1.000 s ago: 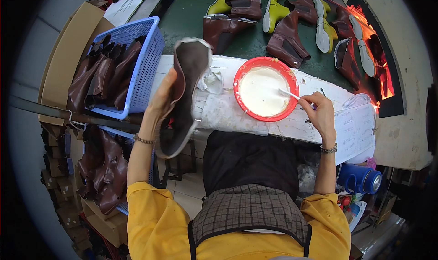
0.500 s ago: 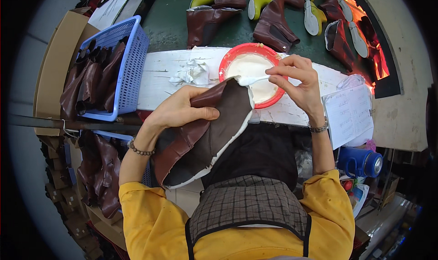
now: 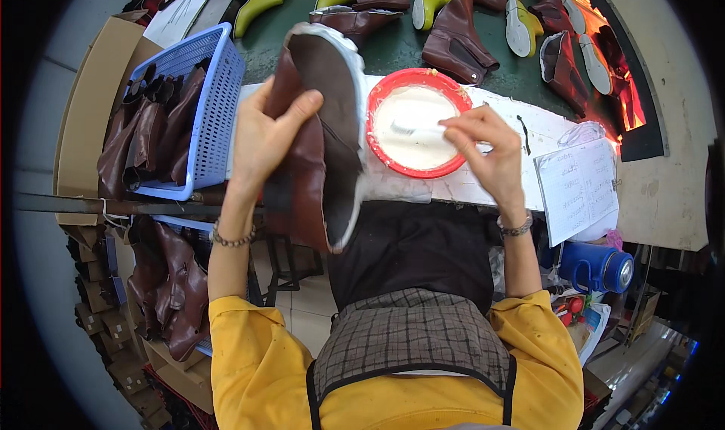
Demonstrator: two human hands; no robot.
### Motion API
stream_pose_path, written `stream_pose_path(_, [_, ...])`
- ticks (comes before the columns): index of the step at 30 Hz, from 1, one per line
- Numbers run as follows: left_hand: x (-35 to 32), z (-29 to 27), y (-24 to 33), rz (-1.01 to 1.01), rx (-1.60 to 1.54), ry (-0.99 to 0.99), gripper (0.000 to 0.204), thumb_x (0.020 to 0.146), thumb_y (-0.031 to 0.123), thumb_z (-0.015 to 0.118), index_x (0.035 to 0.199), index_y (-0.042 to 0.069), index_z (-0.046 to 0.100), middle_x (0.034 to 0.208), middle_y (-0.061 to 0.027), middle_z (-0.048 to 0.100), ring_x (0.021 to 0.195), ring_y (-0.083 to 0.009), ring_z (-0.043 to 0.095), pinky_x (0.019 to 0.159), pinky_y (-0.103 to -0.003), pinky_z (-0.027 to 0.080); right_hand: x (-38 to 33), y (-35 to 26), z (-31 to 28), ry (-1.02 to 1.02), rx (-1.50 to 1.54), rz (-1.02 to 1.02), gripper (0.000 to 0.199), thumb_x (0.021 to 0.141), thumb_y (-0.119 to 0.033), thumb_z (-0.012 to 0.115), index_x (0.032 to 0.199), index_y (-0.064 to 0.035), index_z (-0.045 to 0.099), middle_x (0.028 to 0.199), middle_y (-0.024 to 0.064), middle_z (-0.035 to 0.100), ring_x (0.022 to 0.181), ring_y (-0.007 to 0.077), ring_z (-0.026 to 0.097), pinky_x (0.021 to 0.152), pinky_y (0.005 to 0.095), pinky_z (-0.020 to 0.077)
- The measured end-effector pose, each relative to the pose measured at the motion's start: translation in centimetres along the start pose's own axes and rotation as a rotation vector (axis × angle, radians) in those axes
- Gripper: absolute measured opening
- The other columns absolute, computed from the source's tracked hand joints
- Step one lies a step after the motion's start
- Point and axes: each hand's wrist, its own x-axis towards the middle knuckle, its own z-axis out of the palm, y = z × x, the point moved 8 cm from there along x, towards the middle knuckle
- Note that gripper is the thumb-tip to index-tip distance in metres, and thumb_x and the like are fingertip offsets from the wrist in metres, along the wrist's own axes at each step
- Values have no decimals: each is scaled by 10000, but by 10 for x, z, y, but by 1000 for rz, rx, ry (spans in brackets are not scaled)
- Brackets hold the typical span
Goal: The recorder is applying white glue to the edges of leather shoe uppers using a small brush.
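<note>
In the middle of the frame, a little to the left, the left hand (image 3: 264, 139) is closed around a brown boot upper (image 3: 313, 135). The fingers wrap its brown outer side and the thumb lies across the top. The boot piece is held up above the edge of the white work table (image 3: 529, 132), with its dark inside facing right and a pale strip running along its edge.

To the right of it, the right hand (image 3: 491, 154) pinches a small white brush (image 3: 414, 130). The brush head is over the red bowl (image 3: 381, 101), which is full of white glue and sits on the table in the upper middle of the frame.

At the upper left, a blue basket (image 3: 219, 105) holds more brown boot pieces. It stands just beside the boot upper. Below it, at the lower left, another pile of brown leather pieces (image 3: 170, 286) sits on a lower shelf.

Along the top, brown boots on green forms (image 3: 453, 33) lie on a dark green belt. At the right, a clipboard with paper (image 3: 578, 188) lies on the table, and a blue jug (image 3: 596, 268) stands below it.
</note>
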Motion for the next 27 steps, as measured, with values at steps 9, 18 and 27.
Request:
stream_pose_path(9, [12, -59, -112, -141, 65, 64, 1213, 727, 288, 945, 1632, -7, 193, 1554, -257, 447, 1400, -347, 499, 1164, -437, 395, 5, 41, -11, -110, -755, 35, 84, 827, -167, 760, 880, -114, 797, 855, 50, 651, 855, 245, 672, 709, 404, 542])
stream_pose_path(18, [-71, -48, -121, -41, 940, -218, 1509, 464, 325, 1011, 1672, 209, 114, 1650, -272, 228, 1478, -472, 336, 1166, -587, 338, -11, 58, -38, -71, -538, 203, 150, 898, -202, 767, 954, -66, 797, 826, 98, 687, 690, 253, 652, 632, 362, 487])
stream_pose_path(27, [-94, -63, -92, 165, 715, 60, 1018, 619, -80, 753, 1556, 117, 408, 1479, -236, 440, 1354, -458, 475, 1127, -472, 433, -16, 56, -39, 78, -321, 173, 147, 900, -126, 783, 1004, -23, 791, 829, 89, 681, 679, 175, 621, 619, 310, 476])
